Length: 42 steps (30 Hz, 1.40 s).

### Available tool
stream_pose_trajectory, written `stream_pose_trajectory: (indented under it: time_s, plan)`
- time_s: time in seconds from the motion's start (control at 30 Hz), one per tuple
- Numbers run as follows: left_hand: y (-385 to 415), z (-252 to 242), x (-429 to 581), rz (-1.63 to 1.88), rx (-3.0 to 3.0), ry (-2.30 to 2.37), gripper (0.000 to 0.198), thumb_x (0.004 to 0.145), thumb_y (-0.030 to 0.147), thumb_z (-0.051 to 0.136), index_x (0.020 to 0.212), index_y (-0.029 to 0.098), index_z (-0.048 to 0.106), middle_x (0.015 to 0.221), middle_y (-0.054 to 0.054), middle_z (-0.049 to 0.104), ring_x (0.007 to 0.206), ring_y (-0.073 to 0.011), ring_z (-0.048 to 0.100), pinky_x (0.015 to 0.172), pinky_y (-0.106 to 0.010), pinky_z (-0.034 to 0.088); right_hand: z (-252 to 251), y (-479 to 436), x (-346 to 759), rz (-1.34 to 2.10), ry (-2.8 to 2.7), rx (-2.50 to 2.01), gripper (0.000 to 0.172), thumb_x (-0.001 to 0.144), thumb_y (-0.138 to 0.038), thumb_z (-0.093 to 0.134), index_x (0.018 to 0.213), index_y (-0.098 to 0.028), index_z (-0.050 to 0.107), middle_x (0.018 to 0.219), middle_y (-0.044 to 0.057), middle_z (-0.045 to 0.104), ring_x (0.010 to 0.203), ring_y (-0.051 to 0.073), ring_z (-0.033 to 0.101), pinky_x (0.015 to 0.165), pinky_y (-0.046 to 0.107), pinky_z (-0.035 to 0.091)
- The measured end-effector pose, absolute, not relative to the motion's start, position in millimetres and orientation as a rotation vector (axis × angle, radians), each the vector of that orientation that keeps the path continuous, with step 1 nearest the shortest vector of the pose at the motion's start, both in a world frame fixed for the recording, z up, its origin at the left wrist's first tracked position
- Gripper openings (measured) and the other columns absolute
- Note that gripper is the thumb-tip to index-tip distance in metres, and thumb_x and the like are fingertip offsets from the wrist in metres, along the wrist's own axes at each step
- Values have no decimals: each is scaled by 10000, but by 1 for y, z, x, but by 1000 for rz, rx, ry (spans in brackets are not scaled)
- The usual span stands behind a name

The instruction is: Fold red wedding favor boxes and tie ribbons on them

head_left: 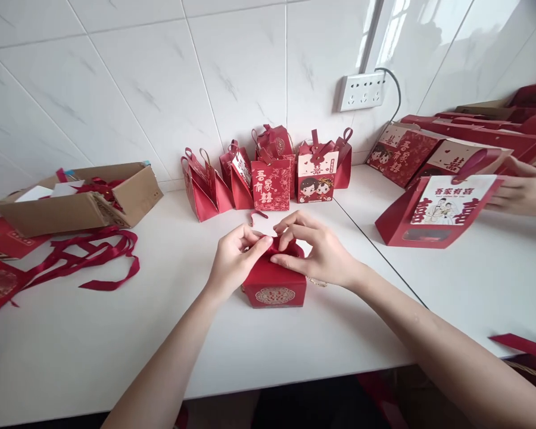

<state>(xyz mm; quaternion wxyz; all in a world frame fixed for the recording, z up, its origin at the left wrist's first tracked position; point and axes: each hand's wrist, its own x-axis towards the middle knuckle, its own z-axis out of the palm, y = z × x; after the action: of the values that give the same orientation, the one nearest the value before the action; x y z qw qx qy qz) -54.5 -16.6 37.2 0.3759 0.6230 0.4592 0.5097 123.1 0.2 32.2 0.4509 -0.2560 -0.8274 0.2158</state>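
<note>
A small red gift box [282, 293] with a gold round emblem stands upright on the white table in front of me. At its top, my left hand [236, 262] pinches a dark red ribbon [274, 245] between thumb and fingers. From the other side, my right hand [319, 247] has its thumb and bent fingers closed around the same ribbon, resting against the box top. The fingers partly hide the ribbon and the box's upper edge. A twisted gold cord [317, 282] sticks out at the box's right side, beneath my right hand.
Several finished-looking red gift boxes [271, 185] line the wall. Left are a cardboard box [58, 215] and loose red ribbons [111, 241]. At right, another person's hand [524, 187] is beside a larger red box [438, 211]. A power socket [361, 91] is on the wall.
</note>
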Motion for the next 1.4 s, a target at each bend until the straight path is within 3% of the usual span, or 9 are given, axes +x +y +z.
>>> stream_pose_trajectory:
  time_s: [0.1, 0.3, 0.77, 0.93, 1.2, 1.4]
  plan:
    - [-18, 36, -53, 1328, 1591, 1171, 321, 743, 370, 680, 602, 189, 456, 740, -27, 685, 707, -157, 640, 650, -266, 484, 32, 1, 123, 492, -2080, -659, 101, 798, -246, 679, 771, -206, 590, 968, 67, 580, 829, 169, 617, 772, 329, 542]
    - [-17, 30, -54, 1366, 1595, 1193, 328, 755, 388, 674, 623, 193, 445, 667, -4, 648, 649, -133, 604, 612, -240, 467, 29, 5, 124, 388, -2058, -629, 57, 826, -219, 652, 809, -211, 598, 988, 70, 567, 929, 191, 605, 823, 342, 539]
    - [-15, 31, -57, 1347, 1554, 1115, 372, 751, 415, 691, 600, 183, 442, 855, -66, 716, 790, -172, 653, 696, -268, 485, 23, 10, 126, 342, -2053, -508, 19, 856, -205, 620, 850, -187, 621, 1009, 78, 511, 922, 181, 601, 798, 328, 554]
    - [-14, 30, -60, 1323, 1561, 1102, 366, 782, 419, 664, 615, 188, 434, 899, -79, 731, 836, -186, 673, 734, -278, 486, 23, 11, 128, 300, -2082, -491, 102, 873, -194, 593, 785, -174, 642, 979, 76, 532, 852, 165, 606, 706, 299, 552]
    - [-14, 35, -68, 1299, 1667, 1138, 353, 773, 382, 674, 591, 189, 442, 909, -85, 720, 937, -209, 659, 759, -284, 486, 29, 13, 136, 259, -2145, -461, 112, 893, -160, 555, 818, -175, 637, 972, 81, 530, 841, 154, 611, 712, 288, 537]
    - [-14, 49, -81, 1144, 1824, 1184, 269, 788, 325, 661, 624, 185, 500, 638, -6, 676, 623, -131, 619, 626, -251, 461, 37, 14, 142, 329, -2203, -488, 99, 886, -174, 567, 817, -172, 639, 869, 50, 501, 767, 144, 583, 687, 287, 536]
